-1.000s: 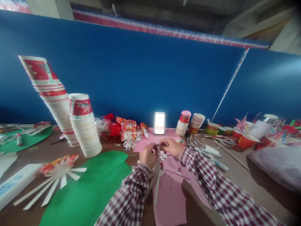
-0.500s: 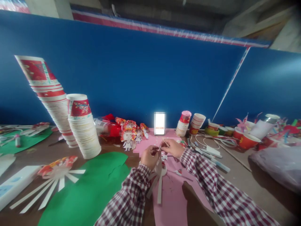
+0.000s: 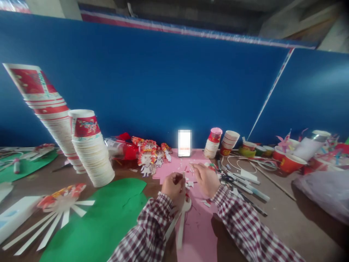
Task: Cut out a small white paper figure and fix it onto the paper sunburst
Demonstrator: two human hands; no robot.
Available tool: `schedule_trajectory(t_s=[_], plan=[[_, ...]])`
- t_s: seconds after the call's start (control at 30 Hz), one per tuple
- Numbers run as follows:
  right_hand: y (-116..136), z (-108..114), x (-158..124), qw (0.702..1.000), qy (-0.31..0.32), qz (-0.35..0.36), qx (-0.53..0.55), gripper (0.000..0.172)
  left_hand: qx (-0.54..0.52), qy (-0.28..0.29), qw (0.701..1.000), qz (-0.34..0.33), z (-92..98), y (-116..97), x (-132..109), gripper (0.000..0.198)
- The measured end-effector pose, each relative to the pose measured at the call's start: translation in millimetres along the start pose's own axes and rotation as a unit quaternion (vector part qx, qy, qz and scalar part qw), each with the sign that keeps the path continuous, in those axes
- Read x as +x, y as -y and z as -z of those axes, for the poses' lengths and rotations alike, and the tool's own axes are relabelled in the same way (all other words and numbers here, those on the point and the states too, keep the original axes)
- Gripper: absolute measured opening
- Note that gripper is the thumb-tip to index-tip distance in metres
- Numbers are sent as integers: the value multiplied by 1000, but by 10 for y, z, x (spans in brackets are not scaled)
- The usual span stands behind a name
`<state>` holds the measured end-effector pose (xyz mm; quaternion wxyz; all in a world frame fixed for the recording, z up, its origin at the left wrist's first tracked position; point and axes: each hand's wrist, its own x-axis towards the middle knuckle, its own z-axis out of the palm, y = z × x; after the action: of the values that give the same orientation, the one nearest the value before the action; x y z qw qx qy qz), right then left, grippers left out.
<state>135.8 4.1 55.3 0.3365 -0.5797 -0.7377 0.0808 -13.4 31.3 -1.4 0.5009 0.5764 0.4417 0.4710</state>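
My left hand [image 3: 172,187] is closed, pinching a cut paper cup [image 3: 186,206] whose long white strips hang down toward me. The cup's upper part is partly hidden by the fingers. To the right, my right hand [image 3: 207,179] is apart from the cup, low over the pink sheet [image 3: 200,233]. Its fingers stretch left, close to small white paper scraps [image 3: 190,184]; nothing sizeable shows in them. Behind the hands stand paper cutout figures [image 3: 147,163] with red and orange manes.
Tall cup stacks [image 3: 91,153] lean at the left, near a green sheet [image 3: 109,218] and another strip-cut cup [image 3: 61,200]. Shorter cup stacks [image 3: 212,143] stand behind. Scissors [image 3: 227,178], pens [image 3: 255,192] and a plastic bag [image 3: 324,196] lie right. A bright, blurred-out upright rectangle [image 3: 184,142] faces me.
My right hand has moved away from the left, to the right and slightly down. My left hand keeps the cut cup, which has lowered slightly. The view has shifted a little.
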Motion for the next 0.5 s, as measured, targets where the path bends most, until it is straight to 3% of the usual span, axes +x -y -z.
schedule_trajectory(t_s=[0.13,0.3,0.5], plan=[[-47,-10,-161,989,-62,53,-120,31,4,7,1000,-10,1,-12,-49,19],[-59,-43,-199,991,-56,65,-100,17,3,6,1000,30,3,-34,-89,25],[-44,-49,-235,992,-56,82,-74,16,9,27,999,32,4,-58,-82,24]])
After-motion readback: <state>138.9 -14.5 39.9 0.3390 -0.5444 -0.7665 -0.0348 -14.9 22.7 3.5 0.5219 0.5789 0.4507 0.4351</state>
